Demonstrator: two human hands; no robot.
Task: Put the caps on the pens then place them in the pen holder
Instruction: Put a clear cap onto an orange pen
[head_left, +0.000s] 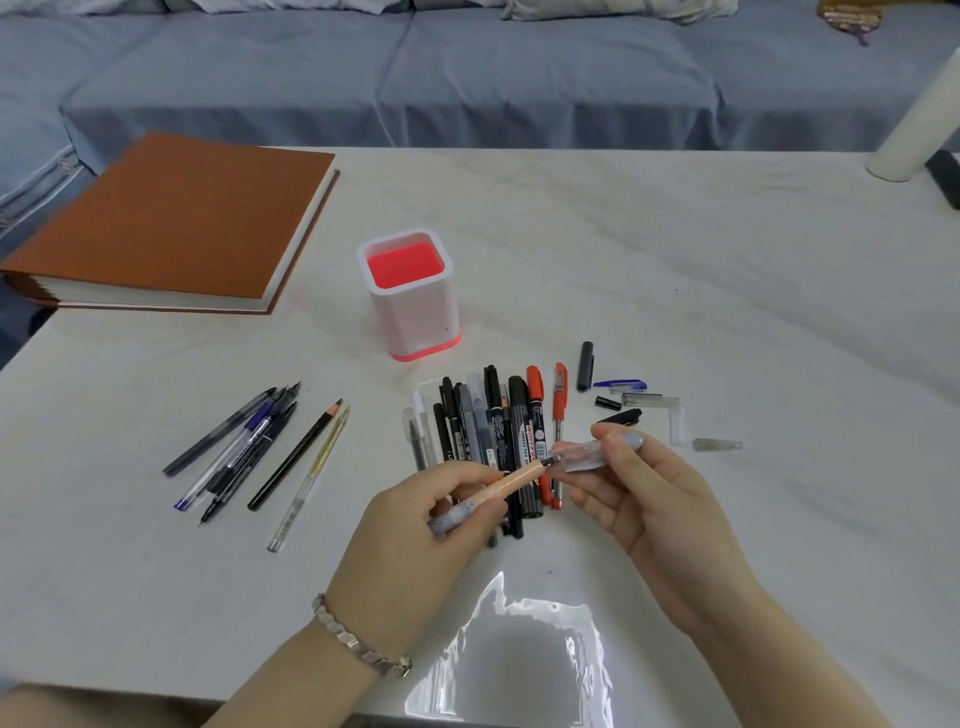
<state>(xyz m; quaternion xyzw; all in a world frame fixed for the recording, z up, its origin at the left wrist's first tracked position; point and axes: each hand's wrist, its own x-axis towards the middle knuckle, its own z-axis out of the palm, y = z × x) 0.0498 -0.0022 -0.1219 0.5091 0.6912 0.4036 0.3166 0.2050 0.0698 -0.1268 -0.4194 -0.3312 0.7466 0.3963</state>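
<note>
My left hand (431, 519) grips a peach-coloured pen (511, 480), its dark tip pointing up and right. My right hand (644, 493) pinches a clear cap (584, 456) whose open end sits right at the pen's tip. Behind my hands lies a row of capped pens and markers (498, 436), black, grey and red. Several uncapped pens and a pencil (249, 452) lie in a loose group to the left. Loose caps (631, 402), black, blue and clear, are scattered to the right. The white pen holder (415, 317) with a red inside stands upright behind the row, with nothing visible in it.
A thick brown-covered book (166, 223) lies at the table's far left corner. A white cylinder (914, 124) stands at the far right edge. A grey-blue sofa (467, 78) runs behind the white table (727, 286). A bright glare patch shows near the front edge.
</note>
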